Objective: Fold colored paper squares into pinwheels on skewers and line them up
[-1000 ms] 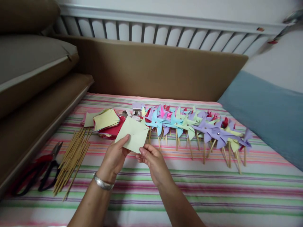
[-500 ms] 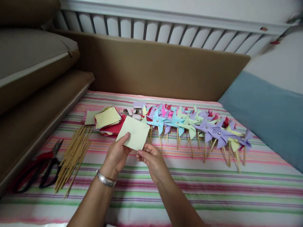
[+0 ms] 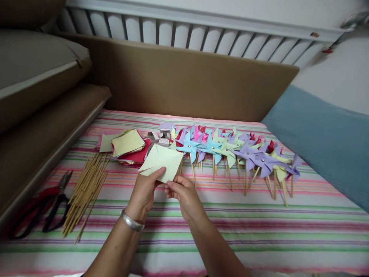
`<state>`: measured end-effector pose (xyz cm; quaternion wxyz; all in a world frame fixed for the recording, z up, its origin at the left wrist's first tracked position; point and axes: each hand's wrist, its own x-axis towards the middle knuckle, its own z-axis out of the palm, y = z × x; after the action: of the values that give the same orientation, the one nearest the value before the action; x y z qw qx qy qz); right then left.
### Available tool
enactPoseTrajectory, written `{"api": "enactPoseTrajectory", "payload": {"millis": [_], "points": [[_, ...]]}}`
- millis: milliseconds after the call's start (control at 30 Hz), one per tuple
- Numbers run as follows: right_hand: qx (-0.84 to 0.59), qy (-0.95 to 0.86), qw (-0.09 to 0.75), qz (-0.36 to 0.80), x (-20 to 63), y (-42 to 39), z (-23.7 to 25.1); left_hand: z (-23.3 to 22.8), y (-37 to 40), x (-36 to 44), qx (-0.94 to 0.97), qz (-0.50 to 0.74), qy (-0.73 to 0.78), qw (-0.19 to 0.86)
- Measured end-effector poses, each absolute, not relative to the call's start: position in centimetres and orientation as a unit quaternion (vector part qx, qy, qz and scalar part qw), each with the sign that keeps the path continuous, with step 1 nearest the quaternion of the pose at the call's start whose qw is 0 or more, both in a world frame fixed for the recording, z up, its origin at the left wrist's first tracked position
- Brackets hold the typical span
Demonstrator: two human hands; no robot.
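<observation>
Head view, looking down over a striped sheet on a bed, and both hands are up in the middle of it. The left hand, a silver bangle on its wrist, has its grip clamped on the near edge of a pale green paper square, thumb on top. The right hand sits just beside it, fingertips pinched on the square's lower corner. So both grips are closed on the same sheet, which is held above the bedding and tilted, its far corner pointing away toward the row behind.

That row is pinwheels, blue, purple, green and pink, lying side by side on their sticks and running off to the right. Left of the square lies a loose stack of cut paper, yellow-green on top, red beneath. Nearer and further left, a bundle of wooden sticks fans out on the stripes, and beside it, at the bed's edge, rest scissors with red and black handles.

Brown cushions stand along the back and the left, white rails above them, and a blue pillow leans at the right.
</observation>
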<state>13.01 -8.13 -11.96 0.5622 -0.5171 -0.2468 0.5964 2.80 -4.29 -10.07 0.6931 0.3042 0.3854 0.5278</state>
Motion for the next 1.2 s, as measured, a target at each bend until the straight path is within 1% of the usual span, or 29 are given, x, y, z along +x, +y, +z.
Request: {"api": "enactPoseTrajectory", "payload": {"millis": [133,500,733,967,1067,1133,1167,1200], "points": [[-0.521,-0.246,0.559,0.597,12.9,-8.2,-12.0,-10.3,-4.3,3.1,0.291,0.559,0.391,0.67],[-0.493,-0.252,0.546,0.629,13.1,-8.5,-11.4,-10.2,-4.0,2.7,0.291,0.569,0.375,0.671],[-0.517,-0.248,0.555,0.603,12.9,-8.3,-11.5,-10.2,-4.3,2.9,0.307,0.57,0.373,0.664],[-0.51,-0.246,0.562,0.603,12.7,-8.4,-11.6,-10.2,-4.1,2.9,0.27,0.573,0.372,0.678],[-0.502,-0.263,0.544,0.619,12.9,-8.4,-11.8,-10.3,-3.8,2.7,0.255,0.586,0.38,0.669],[-0.524,-0.295,0.509,0.616,13.4,-8.3,-11.8,-10.3,-3.6,2.4,0.251,0.593,0.385,0.662],[-0.553,-0.318,0.493,0.591,13.7,-8.3,-11.6,-10.3,-3.5,2.2,0.249,0.594,0.388,0.66],[-0.591,-0.345,0.487,0.543,14.0,-8.3,-11.5,-10.3,-3.3,2.1,0.245,0.595,0.392,0.658]]}}
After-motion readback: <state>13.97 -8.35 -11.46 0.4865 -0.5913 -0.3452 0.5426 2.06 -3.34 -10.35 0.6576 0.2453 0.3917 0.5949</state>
